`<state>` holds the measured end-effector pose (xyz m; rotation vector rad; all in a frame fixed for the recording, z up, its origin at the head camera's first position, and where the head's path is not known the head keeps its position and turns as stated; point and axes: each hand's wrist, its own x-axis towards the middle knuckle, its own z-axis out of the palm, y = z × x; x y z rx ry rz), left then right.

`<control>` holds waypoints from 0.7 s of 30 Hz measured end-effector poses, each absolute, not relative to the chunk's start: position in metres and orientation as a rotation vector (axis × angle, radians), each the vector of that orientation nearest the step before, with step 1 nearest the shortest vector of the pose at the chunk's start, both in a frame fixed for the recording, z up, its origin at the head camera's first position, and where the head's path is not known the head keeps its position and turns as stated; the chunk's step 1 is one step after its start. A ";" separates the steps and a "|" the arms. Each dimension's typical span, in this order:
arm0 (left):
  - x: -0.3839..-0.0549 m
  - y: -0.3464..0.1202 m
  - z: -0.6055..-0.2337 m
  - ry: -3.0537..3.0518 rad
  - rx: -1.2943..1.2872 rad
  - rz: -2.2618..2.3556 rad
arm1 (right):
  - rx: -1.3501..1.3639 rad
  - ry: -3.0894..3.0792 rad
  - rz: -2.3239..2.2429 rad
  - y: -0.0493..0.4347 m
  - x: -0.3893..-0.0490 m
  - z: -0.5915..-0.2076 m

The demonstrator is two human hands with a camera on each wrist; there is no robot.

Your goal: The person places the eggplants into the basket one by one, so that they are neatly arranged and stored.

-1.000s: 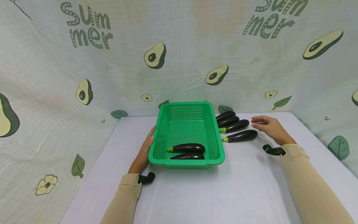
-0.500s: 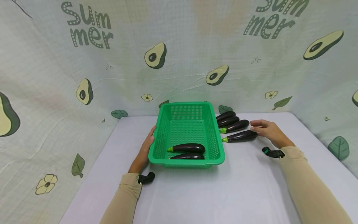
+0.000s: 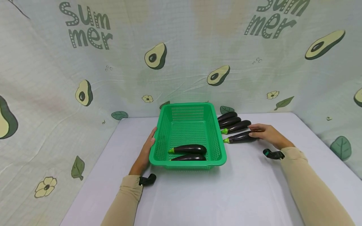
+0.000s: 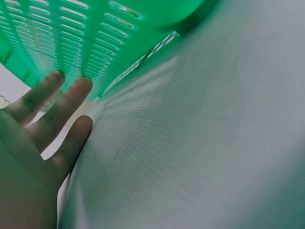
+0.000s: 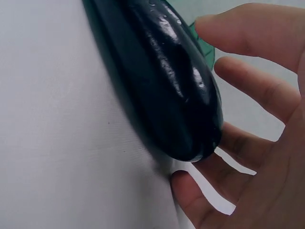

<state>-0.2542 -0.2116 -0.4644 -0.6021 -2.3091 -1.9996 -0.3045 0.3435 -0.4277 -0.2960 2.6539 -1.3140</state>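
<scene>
Largest first: printed backdrop cloth (image 3: 181, 34) at the far side and both flanks, pale surface (image 3: 186, 201) under everything. Green basket (image 3: 189, 163) mid-surface, two eggplants (image 3: 190, 149) lying crosswise at its near end, stems left.

Left hand (image 3: 145, 152): fingers spread and straight, lying along the basket's left wall. No grip on the rim. Right hand (image 3: 265, 133): fingers spread around the blunt end of the nearest loose eggplant (image 3: 239, 137), not squeezed tight as far as the wrist view shows. Can't confirm which fingertips touch.

That eggplant lies on the surface right of the basket, stem toward it. Three more eggplants (image 3: 239, 126) sit just beyond, the farther stems hidden by the basket rim. Smallest: a black wrist camera (image 3: 273, 154) on each arm.

Risks, my read: skin is glossy and the hold is at one end only, so a lift could slip or let the stem end droop. Far fingers are close to the neighbouring eggplant; closing wide could nudge it into a roll. A low carry could clip the basket's right rim, and the left hand's flat contact wouldn't resist much sliding.
</scene>
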 end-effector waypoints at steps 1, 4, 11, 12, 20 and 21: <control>-0.254 -0.212 -0.464 -2.308 -0.608 -2.002 | -0.302 2.659 -1.294 0.343 -0.305 -0.428; -0.254 -0.212 -0.463 -2.312 -0.611 -2.005 | -0.314 2.674 -1.243 0.342 -0.305 -0.430; -0.253 -0.212 -0.461 -2.322 -0.618 -1.992 | -0.321 2.681 -1.224 0.339 -0.304 -0.432; -0.253 -0.212 -0.462 -2.321 -0.614 -1.993 | -0.322 2.682 -1.220 0.339 -0.304 -0.432; -0.252 -0.211 -0.462 -2.314 -0.614 -1.999 | -0.337 2.700 -1.177 0.340 -0.303 -0.435; -0.252 -0.211 -0.462 -2.317 -0.612 -1.997 | -0.341 2.704 -1.168 0.341 -0.304 -0.435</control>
